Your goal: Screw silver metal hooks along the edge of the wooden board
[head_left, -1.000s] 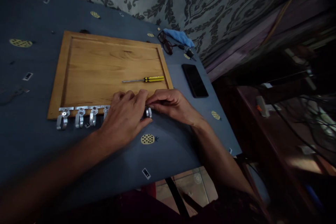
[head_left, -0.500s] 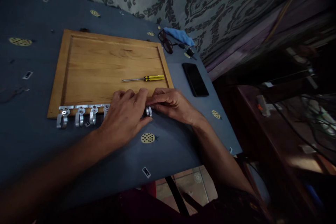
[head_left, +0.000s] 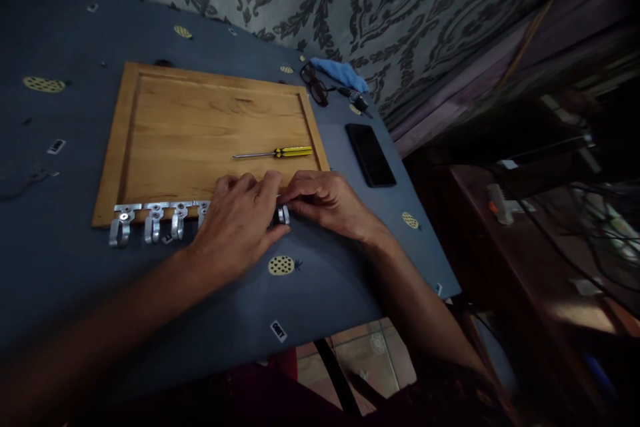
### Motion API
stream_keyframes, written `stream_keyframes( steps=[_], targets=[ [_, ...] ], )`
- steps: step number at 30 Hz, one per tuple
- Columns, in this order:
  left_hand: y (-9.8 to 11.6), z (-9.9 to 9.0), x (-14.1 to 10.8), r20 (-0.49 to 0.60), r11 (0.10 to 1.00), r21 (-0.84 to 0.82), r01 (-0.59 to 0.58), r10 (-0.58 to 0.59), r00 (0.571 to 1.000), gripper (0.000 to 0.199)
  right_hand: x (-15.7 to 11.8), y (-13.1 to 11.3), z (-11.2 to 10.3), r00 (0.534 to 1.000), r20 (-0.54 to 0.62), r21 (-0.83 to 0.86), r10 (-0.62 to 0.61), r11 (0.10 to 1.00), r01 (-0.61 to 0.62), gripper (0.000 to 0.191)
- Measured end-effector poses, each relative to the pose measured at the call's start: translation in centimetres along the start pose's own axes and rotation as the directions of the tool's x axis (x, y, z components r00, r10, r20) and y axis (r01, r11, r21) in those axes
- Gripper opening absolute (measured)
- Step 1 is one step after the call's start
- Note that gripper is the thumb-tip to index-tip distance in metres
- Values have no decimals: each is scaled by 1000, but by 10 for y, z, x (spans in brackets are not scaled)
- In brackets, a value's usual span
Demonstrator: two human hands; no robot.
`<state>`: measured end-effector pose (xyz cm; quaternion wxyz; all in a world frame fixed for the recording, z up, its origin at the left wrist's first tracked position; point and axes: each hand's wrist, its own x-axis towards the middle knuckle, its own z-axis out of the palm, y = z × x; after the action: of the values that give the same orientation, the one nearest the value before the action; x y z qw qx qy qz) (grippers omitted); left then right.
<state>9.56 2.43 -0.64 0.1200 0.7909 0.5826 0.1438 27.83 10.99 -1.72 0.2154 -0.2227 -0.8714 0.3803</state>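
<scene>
A wooden board with a raised frame [head_left: 215,120] lies on the blue table. Along its near edge runs a metal hook rail [head_left: 157,213] with several silver hooks hanging past the edge. My left hand [head_left: 240,217] is closed over the rail, its fingers on the board's edge and its thumb beside a hook [head_left: 284,215] near the rail's right end. Close beside it, my right hand [head_left: 325,200] pinches at the rail's right end; whatever sits between its fingertips is too small to make out. On the board rests a yellow and black screwdriver [head_left: 294,152], its tip pointing left.
Right of the board a black phone [head_left: 371,155] lies on the table [head_left: 200,320]. Behind it are sunglasses [head_left: 316,85], a blue cloth [head_left: 341,73] and keys [head_left: 359,101]. The table's right edge faces a dark reddish cabinet [head_left: 505,240] with cables. A patterned wall stands behind.
The fingers of my right hand have shifted slightly at the rail's end. My left hand keeps its place on the rail. The whole view has tilted a little.
</scene>
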Motion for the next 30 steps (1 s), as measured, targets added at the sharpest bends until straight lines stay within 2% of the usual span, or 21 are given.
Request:
stream_keyframes(
  steps=[6,12,25,30],
  targets=[
    [0,1,0,9,1000,-11,5,-5,1000,41,-2,-3,1,1000,2,-48,7,999,-6,9],
    [0,2,0,16,1000,-22,16,-16,1000,42,-2,-2,0,999,4,-102,-36,994,37,12],
    [0,0,0,43,999,-22,26,-25,999,42,0,-1,3,999,9,5,48,999,-48,7],
    [-1,1,0,19,1000,-23,12,-12,1000,44,0,-1,3,995,18,87,94,992,-96,9]
  ],
)
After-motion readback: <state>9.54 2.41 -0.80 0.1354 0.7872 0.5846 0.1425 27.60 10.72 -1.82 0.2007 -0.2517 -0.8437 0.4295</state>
